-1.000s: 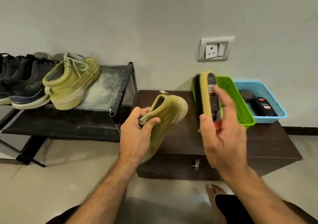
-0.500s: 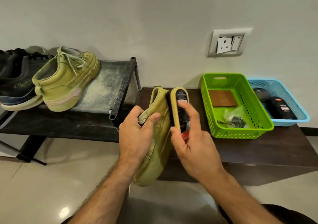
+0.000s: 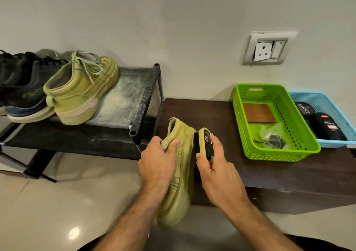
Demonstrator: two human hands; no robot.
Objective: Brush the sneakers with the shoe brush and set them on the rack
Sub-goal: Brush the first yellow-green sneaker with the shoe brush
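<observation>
head view — left hand [image 3: 157,164] clamps olive sneaker [image 3: 179,177] at collar, toe down at 6 o'clock | right hand [image 3: 215,169] curls round shoe brush [image 3: 205,144], bristles against sneaker's side | second olive sneaker [image 3: 81,89] on rack [image 3: 133,94] at 10 o'clock | green basket [image 3: 289,119] at 3 o'clock

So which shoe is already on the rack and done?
Find the black metal rack left of the dark wooden bench. On its top shelf stands a lime-green sneaker with pale laces, the rightmost shoe there. Its neighbours are black.
</observation>
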